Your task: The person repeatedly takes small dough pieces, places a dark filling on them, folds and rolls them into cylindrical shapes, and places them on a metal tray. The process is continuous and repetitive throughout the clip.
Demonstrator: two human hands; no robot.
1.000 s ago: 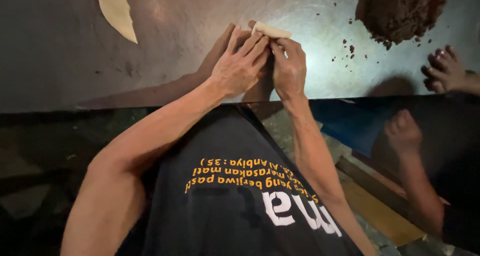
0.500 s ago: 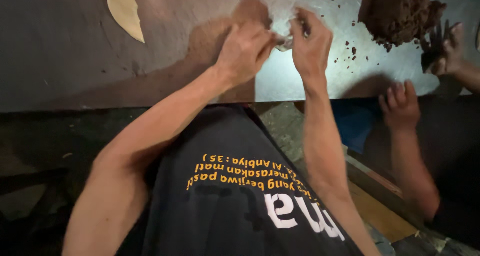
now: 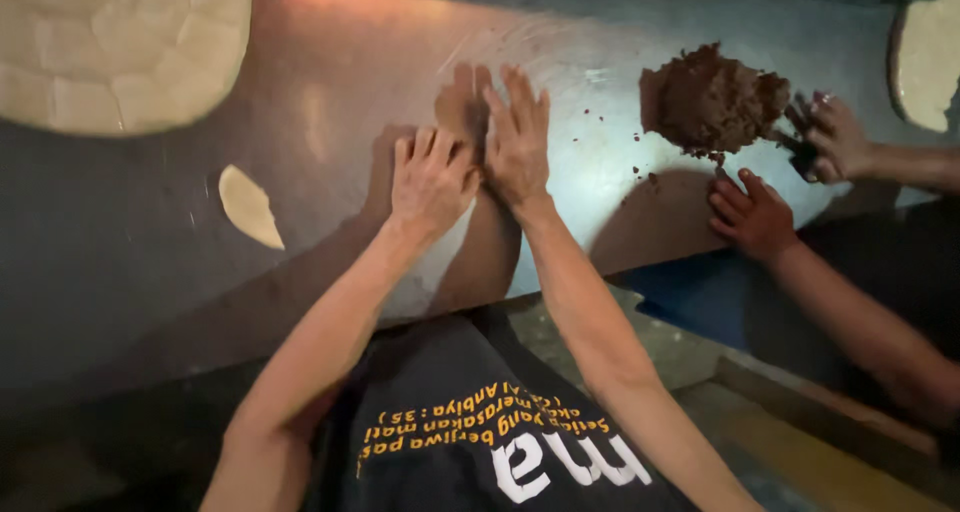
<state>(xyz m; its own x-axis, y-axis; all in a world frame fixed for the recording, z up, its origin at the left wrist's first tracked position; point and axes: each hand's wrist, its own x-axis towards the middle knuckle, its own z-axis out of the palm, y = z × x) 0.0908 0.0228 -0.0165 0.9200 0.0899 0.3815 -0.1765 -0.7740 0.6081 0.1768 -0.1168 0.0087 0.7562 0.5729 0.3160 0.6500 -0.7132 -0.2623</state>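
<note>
you are pressing your left hand [image 3: 430, 180] and right hand [image 3: 517, 140], both open and flat, on the metal table [image 3: 330, 122]; anything beneath is hidden. a dough scrap [image 3: 250, 207] is lying at nine o'clock, a co-worker's hands [image 3: 755, 215] are working brown filling [image 3: 712, 100] at three.

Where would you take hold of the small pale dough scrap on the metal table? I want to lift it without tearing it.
Take the small dough scrap at its wider upper end, coming from the person's left, where bare table lies beside it. It lies flat and thin, tapering to a point below, so a pinch grip under the broad edge probably holds best. Both the left hand and right hand are pressed flat further right.
</note>
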